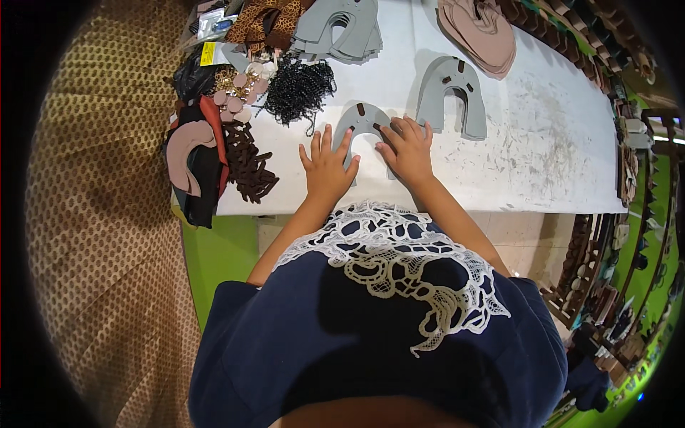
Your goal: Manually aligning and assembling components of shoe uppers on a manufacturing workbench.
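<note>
A grey U-shaped shoe-upper piece [369,119] lies flat on the white-covered table in front of me, its curve pointing away. A dark brown strip [361,109] stands at the top of the curve, and another sits beside my right index finger. My left hand [328,167] rests at the piece's left side with fingers spread, holding nothing. My right hand [410,153] lies over its right side; the index fingertip touches the brown strip and the other fingers are stretched out. Both hands partly hide the piece's legs. To the right is a stack of similar grey pieces [432,93] with brown strips on top.
Left of my hands lie loose brown strips [250,164], black beaded chains [296,87] and pink discs [234,105]. A pink curved piece [184,150] rests on black material. Further back are grey pieces [314,32] and pink pieces [485,36]. Shelves of shoes [585,264] stand at right.
</note>
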A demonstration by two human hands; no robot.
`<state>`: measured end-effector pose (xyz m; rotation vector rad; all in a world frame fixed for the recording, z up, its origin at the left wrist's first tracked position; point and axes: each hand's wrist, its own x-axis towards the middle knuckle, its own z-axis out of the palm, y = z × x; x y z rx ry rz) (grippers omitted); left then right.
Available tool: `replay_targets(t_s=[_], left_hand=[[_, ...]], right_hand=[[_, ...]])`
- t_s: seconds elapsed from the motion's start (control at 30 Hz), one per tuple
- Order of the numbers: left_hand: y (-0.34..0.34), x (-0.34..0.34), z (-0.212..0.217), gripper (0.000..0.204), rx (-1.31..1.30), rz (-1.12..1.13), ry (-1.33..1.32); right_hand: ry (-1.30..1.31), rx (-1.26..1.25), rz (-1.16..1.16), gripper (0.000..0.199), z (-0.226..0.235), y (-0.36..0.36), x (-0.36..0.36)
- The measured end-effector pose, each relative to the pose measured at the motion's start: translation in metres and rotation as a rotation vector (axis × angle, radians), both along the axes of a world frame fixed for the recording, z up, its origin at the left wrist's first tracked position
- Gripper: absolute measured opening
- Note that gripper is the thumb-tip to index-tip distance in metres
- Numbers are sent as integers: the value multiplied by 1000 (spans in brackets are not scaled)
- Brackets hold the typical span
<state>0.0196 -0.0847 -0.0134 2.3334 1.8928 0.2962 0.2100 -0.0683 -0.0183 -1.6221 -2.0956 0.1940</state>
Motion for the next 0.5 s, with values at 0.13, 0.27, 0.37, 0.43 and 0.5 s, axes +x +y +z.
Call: replay_targets(t_s=[0.13, 0.27, 0.37, 0.43, 0.5], left_hand=[[0, -1, 0, 53, 0, 17, -11], [0, -2, -1, 58, -19, 21, -37], [1, -7, -13, 59, 7, 56, -126], [3, -10, -19, 58, 31, 73, -174], [7, -14, -23, 45, 39, 103, -292]], right_hand=[[-70, 27, 29, 40, 5, 1, -6], [-98, 18, -14, 40, -1, 1, -4], [-123, 33, -127, 37, -8, 3, -5], [-147, 40, -191, 36, -11, 4, -5], [-30, 95, -137, 27, -11, 3, -3]])
